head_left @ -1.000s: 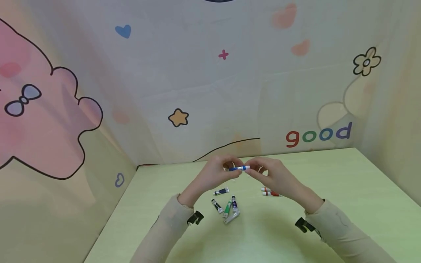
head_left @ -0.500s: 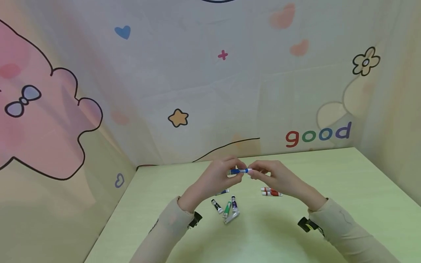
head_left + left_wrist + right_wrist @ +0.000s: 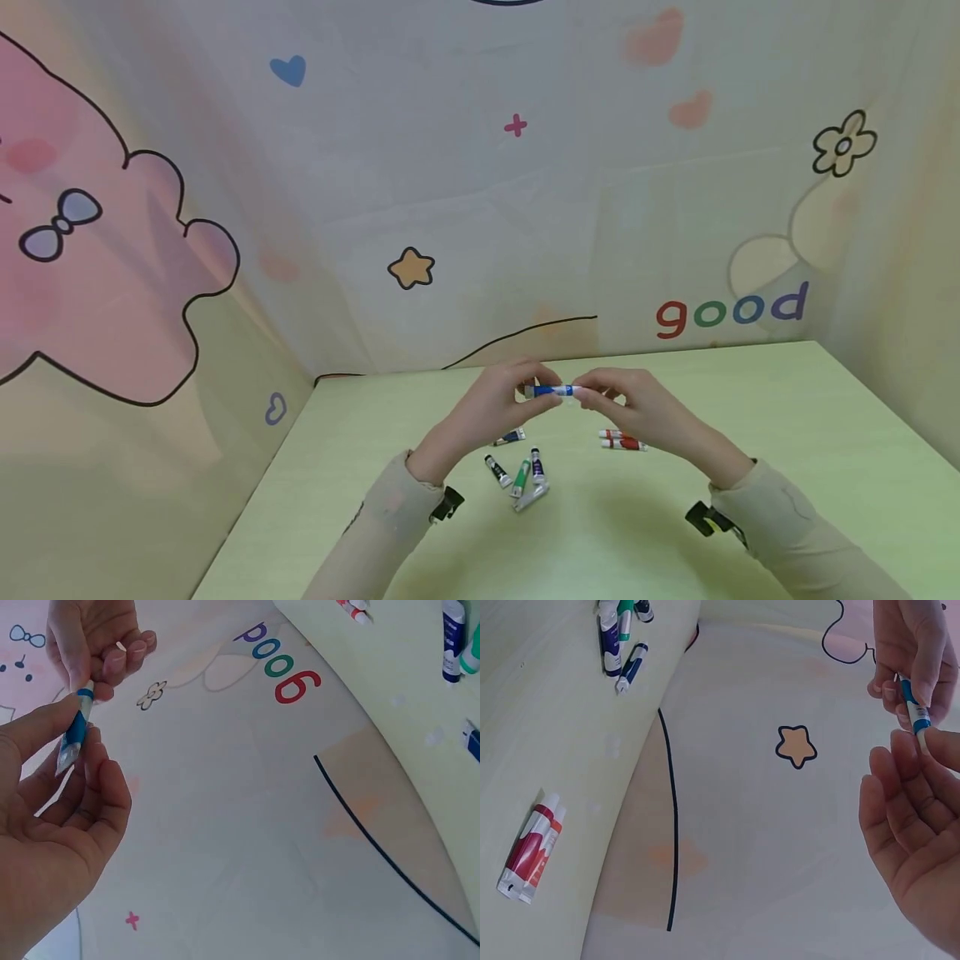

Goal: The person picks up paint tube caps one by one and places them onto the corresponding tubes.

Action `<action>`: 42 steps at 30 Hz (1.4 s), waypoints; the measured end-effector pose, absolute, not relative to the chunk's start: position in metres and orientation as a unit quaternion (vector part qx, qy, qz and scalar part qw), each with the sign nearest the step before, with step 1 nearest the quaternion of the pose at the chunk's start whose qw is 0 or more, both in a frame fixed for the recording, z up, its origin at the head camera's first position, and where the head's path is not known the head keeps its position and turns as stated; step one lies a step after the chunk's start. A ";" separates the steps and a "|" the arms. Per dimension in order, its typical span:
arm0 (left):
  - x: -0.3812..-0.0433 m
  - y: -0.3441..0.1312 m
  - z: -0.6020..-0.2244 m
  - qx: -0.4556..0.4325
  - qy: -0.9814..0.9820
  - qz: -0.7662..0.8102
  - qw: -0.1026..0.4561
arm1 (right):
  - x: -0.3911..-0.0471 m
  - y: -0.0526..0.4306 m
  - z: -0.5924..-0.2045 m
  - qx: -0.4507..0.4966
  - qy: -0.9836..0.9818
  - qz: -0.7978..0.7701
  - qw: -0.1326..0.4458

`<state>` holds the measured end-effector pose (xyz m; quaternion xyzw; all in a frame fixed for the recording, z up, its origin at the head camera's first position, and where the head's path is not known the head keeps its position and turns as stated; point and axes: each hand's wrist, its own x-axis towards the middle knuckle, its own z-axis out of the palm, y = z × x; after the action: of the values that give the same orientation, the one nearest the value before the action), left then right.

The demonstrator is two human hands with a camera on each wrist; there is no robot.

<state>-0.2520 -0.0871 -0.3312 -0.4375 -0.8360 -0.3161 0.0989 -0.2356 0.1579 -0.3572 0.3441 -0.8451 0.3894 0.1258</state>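
Note:
Both hands hold one blue-and-white paint tube (image 3: 553,390) above the far part of the table. My left hand (image 3: 497,407) pinches its body between thumb and fingers. At the white cap end, my right hand (image 3: 637,402) pinches with thumb and fingertips. In the left wrist view the flat, crimped end of the tube (image 3: 73,739) points toward the left palm. The right wrist view shows the tube's blue band (image 3: 919,720) close to the right fingertips, which mostly cover the cap.
Below the hands lie a dark blue tube (image 3: 512,437), a black tube (image 3: 497,472), a green tube (image 3: 521,478), a purple tube (image 3: 537,467) and a silvery tube (image 3: 532,498). Two reddish tubes (image 3: 531,847) lie side by side to the right. A printed curtain (image 3: 480,208) hangs behind the table.
The hands have come down slightly and shifted a little right with the blue tube, which shows more of its length. The left hand now covers part of the dark blue tube. The view shifted slightly.

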 end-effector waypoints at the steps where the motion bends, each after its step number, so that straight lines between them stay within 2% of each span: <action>1: -0.253 -0.088 -0.332 -0.427 -0.839 -0.323 0.094 | -0.235 0.159 -0.357 0.339 -0.847 0.388 0.129; 10: -0.260 -0.084 -0.338 -0.371 -0.836 -0.400 0.061 | -0.234 0.172 -0.354 0.300 -0.866 0.375 0.144; 20: -0.267 -0.058 -0.363 -0.288 -0.833 -0.471 -0.027 | -0.231 0.195 -0.366 0.250 -0.887 0.369 0.122; 27: -0.272 -0.038 -0.382 -0.253 -0.818 -0.514 -0.057 | -0.229 0.212 -0.379 0.218 -0.893 0.380 0.105; 34: -0.272 -0.030 -0.397 -0.234 -0.816 -0.520 -0.093 | -0.231 0.221 -0.386 0.196 -0.903 0.378 0.061; 42: -0.272 -0.028 -0.411 -0.221 -0.819 -0.518 -0.108 | -0.234 0.222 -0.394 0.211 -0.906 0.366 0.011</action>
<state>-0.2719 -0.0282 -0.4106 -0.2212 -0.8192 -0.5180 -0.1080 -0.2341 0.2220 -0.3936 0.2113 -0.9064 0.3656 0.0110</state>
